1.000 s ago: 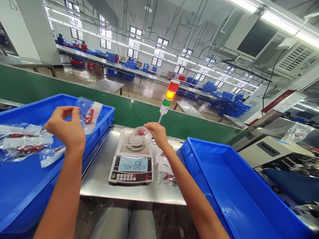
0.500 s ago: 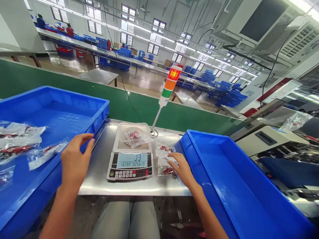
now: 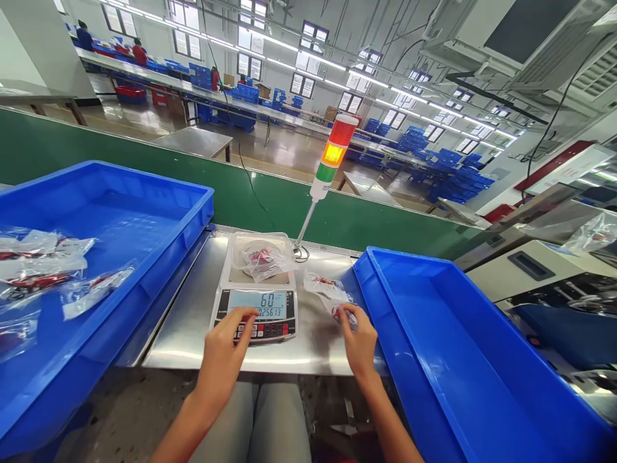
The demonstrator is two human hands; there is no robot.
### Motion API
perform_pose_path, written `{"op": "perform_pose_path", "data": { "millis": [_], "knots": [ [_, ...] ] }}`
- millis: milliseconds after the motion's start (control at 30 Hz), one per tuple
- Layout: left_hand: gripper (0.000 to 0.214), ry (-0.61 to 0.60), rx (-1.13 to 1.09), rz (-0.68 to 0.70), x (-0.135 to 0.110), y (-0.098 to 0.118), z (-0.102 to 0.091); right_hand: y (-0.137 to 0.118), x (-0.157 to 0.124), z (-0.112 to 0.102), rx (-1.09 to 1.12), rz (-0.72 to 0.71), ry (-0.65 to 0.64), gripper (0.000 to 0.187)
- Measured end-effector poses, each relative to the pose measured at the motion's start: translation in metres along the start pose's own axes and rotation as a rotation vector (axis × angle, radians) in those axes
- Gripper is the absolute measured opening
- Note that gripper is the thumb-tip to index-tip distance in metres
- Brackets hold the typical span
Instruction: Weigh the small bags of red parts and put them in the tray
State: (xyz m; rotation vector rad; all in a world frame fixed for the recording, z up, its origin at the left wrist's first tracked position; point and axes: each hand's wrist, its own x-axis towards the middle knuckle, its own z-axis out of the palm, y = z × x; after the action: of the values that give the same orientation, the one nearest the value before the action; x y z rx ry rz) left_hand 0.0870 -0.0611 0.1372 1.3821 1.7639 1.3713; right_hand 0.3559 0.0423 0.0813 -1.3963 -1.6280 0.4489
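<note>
My left hand (image 3: 224,350) is over the keypad edge of a digital scale (image 3: 222,283), thumb and forefinger apart and nothing seen between them. On the scale's pan lies a clear plastic bag (image 3: 263,260) with red parts inside. The scale's display (image 3: 265,303) reads 60 on its top line; my fingers cover part of the lower line. My right hand (image 3: 360,341) is closed on the near end of a clear plastic bag (image 3: 350,316) with reddish contents, right of the scale. Another plastic bag (image 3: 321,283) lies just beyond it, partly overlapping.
A blue tray (image 3: 187,215) at left holds several bagged red parts (image 3: 43,280). Another blue tray (image 3: 434,347) stands at right. Behind the scale rises a signal tower light (image 3: 332,154) with amber lit. A green partition (image 3: 168,173) runs along the steel table's (image 3: 308,354) back.
My left hand moved right from the left tray to the scale. My right hand closed on a bag and drew it nearer. The display went from 13 to 60; the lit lamp from red to amber.
</note>
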Motion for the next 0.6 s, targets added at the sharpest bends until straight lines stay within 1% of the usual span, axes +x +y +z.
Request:
{"op": "perform_pose_path", "data": {
  "millis": [67, 167, 200, 267, 300, 333, 367, 433, 500, 533, 567, 600],
  "knots": [
    [0.032, -0.083, -0.048, -0.016, -0.004, 0.001, 0.015, -0.018, 0.01, -0.016, 0.174, 0.147, 0.069, 0.04],
    [0.031, -0.206, -0.154, -0.098, -0.007, -0.002, 0.044, -0.042, 0.012, -0.029, 0.456, 0.269, 0.087, 0.042],
    [0.038, -0.247, -0.217, -0.147, -0.008, -0.003, 0.054, -0.049, 0.009, -0.029, 0.527, 0.3, 0.078, 0.041],
    [0.066, -0.355, -0.4, -0.255, -0.011, -0.004, 0.072, -0.061, 0.0, -0.026, 0.63, 0.359, 0.051, 0.04],
    [0.075, -0.419, -0.501, -0.297, -0.012, -0.003, 0.078, -0.065, -0.006, -0.024, 0.67, 0.38, 0.033, 0.04],
    [0.076, -0.48, -0.589, -0.327, -0.015, -0.002, 0.083, -0.069, -0.011, -0.023, 0.703, 0.394, 0.011, 0.039],
    [0.072, -0.525, -0.65, -0.344, -0.017, -0.001, 0.086, -0.072, -0.014, -0.022, 0.728, 0.401, -0.016, 0.039],
    [0.058, -0.562, -0.664, -0.351, -0.021, 0.001, 0.087, -0.076, -0.016, -0.026, 0.745, 0.402, -0.082, 0.042],
    [0.048, -0.556, -0.568, -0.335, -0.024, 0.002, 0.083, -0.079, -0.009, -0.036, 0.678, 0.387, -0.182, 0.049],
    [0.046, -0.558, -0.506, -0.316, -0.025, 0.001, 0.08, -0.08, -0.004, -0.042, 0.606, 0.369, -0.263, 0.052],
    [0.043, -0.564, -0.445, -0.287, -0.026, 0.001, 0.077, -0.081, 0.001, -0.049, 0.517, 0.341, -0.373, 0.052],
    [0.039, -0.581, -0.392, -0.254, -0.027, 0.0, 0.074, -0.083, 0.006, -0.055, 0.417, 0.3, -0.501, 0.046]
  ]
}}
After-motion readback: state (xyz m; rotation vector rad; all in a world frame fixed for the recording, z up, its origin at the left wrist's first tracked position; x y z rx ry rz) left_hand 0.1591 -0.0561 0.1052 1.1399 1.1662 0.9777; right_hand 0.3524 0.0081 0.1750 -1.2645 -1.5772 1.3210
